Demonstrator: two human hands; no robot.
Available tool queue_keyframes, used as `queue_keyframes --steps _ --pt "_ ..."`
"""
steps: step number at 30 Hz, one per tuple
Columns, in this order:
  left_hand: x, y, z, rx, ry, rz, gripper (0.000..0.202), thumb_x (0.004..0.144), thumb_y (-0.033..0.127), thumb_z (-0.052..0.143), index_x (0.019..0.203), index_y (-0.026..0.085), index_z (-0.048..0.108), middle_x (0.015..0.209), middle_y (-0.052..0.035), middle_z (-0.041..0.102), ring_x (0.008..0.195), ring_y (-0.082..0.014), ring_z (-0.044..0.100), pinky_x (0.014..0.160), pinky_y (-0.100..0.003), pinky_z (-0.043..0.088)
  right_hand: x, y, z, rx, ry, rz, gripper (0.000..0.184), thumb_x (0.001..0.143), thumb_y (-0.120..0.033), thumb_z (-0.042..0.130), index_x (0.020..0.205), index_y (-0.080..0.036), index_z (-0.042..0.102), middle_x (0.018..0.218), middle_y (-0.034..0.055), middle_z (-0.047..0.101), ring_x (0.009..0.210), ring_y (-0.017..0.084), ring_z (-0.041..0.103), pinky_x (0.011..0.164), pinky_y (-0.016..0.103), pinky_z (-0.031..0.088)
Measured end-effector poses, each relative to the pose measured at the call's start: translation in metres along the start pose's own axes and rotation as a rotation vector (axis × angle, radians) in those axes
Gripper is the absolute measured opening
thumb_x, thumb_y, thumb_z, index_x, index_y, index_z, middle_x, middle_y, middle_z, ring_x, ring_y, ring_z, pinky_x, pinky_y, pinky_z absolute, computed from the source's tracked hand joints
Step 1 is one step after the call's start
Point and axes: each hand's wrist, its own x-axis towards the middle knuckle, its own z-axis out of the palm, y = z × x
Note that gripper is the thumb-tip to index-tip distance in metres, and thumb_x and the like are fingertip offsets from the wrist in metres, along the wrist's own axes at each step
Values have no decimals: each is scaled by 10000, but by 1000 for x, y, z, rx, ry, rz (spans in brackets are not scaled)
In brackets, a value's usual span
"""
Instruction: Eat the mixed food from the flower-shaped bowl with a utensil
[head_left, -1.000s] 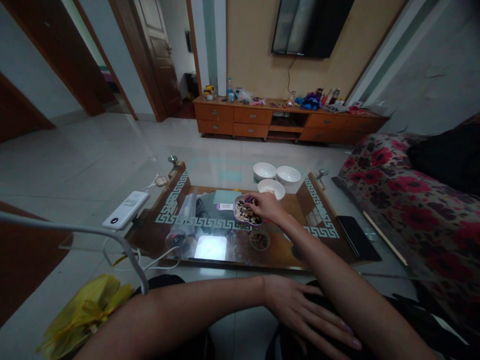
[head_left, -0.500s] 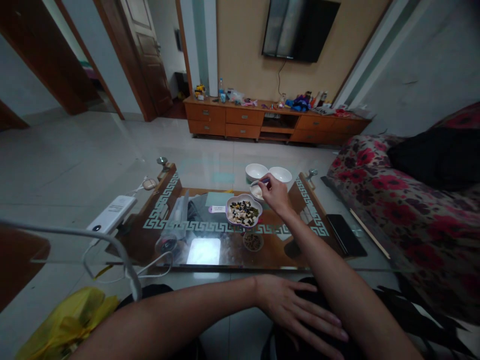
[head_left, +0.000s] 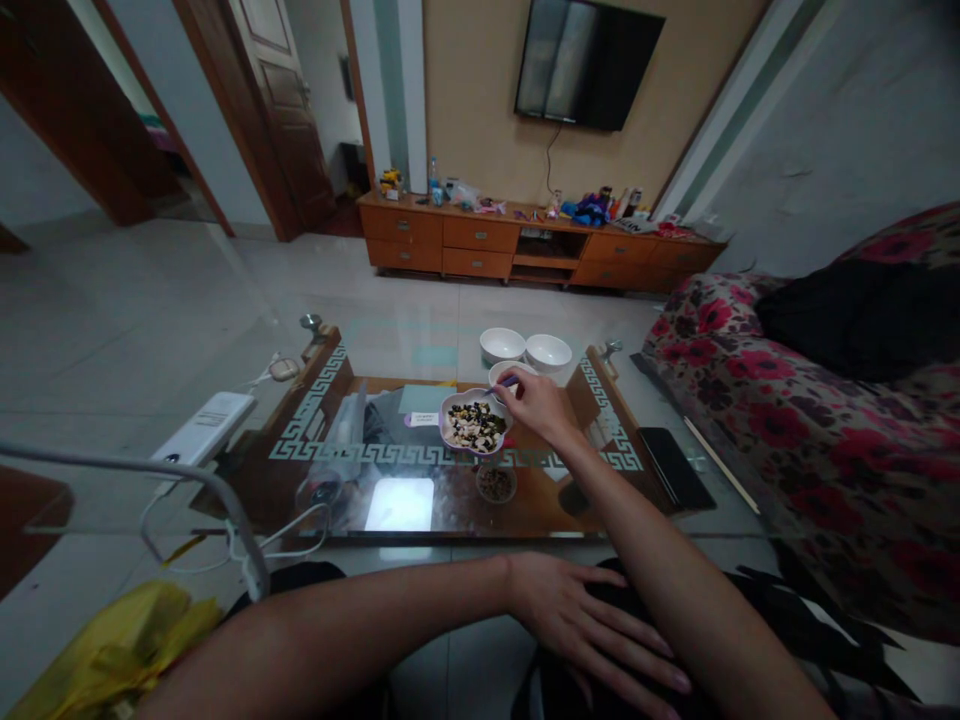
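Note:
My right hand (head_left: 534, 405) is over the far right rim of a scalloped bowl with a purple edge (head_left: 475, 424), which holds a mix of dark and pale food. In its fingers is a small spoon with a purple handle (head_left: 506, 381), its tip near a white bowl (head_left: 508, 371) holding something pale. Two more white bowls (head_left: 502, 345) (head_left: 548, 352) stand behind it. A small round dish of brown food (head_left: 496, 484) sits nearer me. My left hand (head_left: 577, 620) lies on dark clothing at my lap, fingers apart, holding nothing.
The bowls stand on a glass-topped table (head_left: 420, 455) with a key-pattern border. A white power bank (head_left: 202, 428) with cables lies at its left, a black phone (head_left: 675, 468) at its right. A floral sofa (head_left: 772, 400) runs along the right; a yellow plastic bag (head_left: 112, 655) is at lower left.
My right hand has moved from above the scalloped bowl to the white bowl behind it, then slightly back toward the scalloped bowl. My left hand has stayed on my lap.

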Motion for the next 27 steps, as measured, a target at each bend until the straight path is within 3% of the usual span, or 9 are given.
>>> queue_keyframes --steps 6,27 --pt "-1 0 -3 -3 3 -4 519 1088 683 280 1441 516 621 1549 78 535 1496 -190 426 1106 -405 529 -7 -17 20 -66 -163 -67 111 940 -310 747 1034 -266 789 834 30 777 765 226 685 700 305 437" --pt "3 -5 -12 4 -42 11 494 1096 646 271 1421 539 627 1527 99 546 1483 -176 441 1128 -419 510 -7 -13 23 -19 -294 -133 137 950 -242 732 1070 -273 790 872 4 784 757 194 677 701 293 430"
